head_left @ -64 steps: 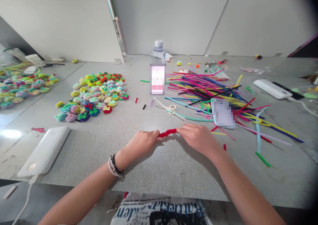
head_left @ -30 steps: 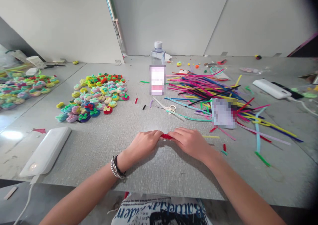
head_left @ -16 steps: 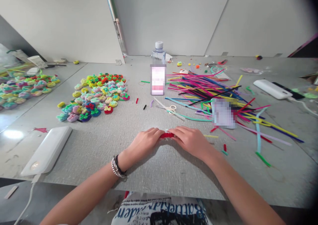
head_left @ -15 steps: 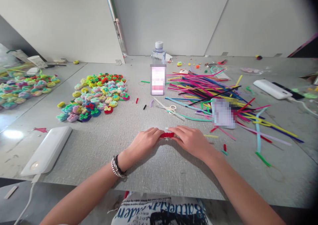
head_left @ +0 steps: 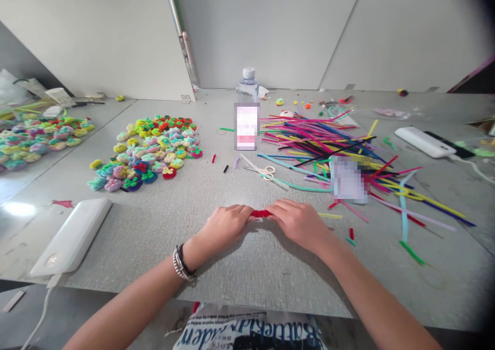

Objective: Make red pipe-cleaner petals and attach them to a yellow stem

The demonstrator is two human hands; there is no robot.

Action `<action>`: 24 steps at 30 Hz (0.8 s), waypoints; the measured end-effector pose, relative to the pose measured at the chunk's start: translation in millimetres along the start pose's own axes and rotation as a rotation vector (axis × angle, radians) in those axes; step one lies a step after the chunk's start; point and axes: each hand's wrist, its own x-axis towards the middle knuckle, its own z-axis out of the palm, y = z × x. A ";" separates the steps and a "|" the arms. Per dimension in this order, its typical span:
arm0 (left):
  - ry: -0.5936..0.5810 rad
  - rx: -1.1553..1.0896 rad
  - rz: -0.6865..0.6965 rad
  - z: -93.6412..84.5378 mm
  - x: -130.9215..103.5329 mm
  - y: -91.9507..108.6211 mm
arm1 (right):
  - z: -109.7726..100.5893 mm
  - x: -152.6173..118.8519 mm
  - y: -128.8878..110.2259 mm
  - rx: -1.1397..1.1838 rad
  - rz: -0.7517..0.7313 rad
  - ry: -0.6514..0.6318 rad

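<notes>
A short red fuzzy coil (head_left: pixel 260 213) stretches between my hands, low over the grey table (head_left: pixel 247 257). My left hand (head_left: pixel 229 222) is closed on its left end, with the fingers pressed together. On the right end, my right hand (head_left: pixel 296 221) grips it with bent fingers; the fingertips of both hands are partly hidden. Beyond my hands lie scissors with pale handles (head_left: pixel 266 172). Small red (head_left: pixel 214 159), black (head_left: pixel 226 168) and purple (head_left: pixel 236 163) pieces lie to their left.
Colourful fuzzy flower-like pieces (head_left: pixel 154 149) form a heap at left. Many pipe cleaners (head_left: pixel 320 138) spread at right, under a blurred packet (head_left: pixel 349 180). A bottle (head_left: pixel 248 84) and a blurred phone (head_left: pixel 246 127) stand behind. White power banks (head_left: pixel 73 236) lie at both sides.
My right hand has shifted slightly and its fingers have closed in on the red coil. Less of the coil's right end shows. The whole view has moved slightly.
</notes>
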 end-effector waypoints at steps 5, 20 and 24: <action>0.025 -0.038 0.003 -3.0 0.4 1.8 | -1.8 0.6 -0.1 0.021 0.001 -0.004; 0.109 -0.091 -0.219 -10.6 2.0 -0.5 | -10.6 -1.0 11.9 -0.056 0.204 0.294; 0.178 -0.071 -0.307 -8.8 1.9 -7.3 | -12.7 -2.3 18.4 -0.040 0.311 0.367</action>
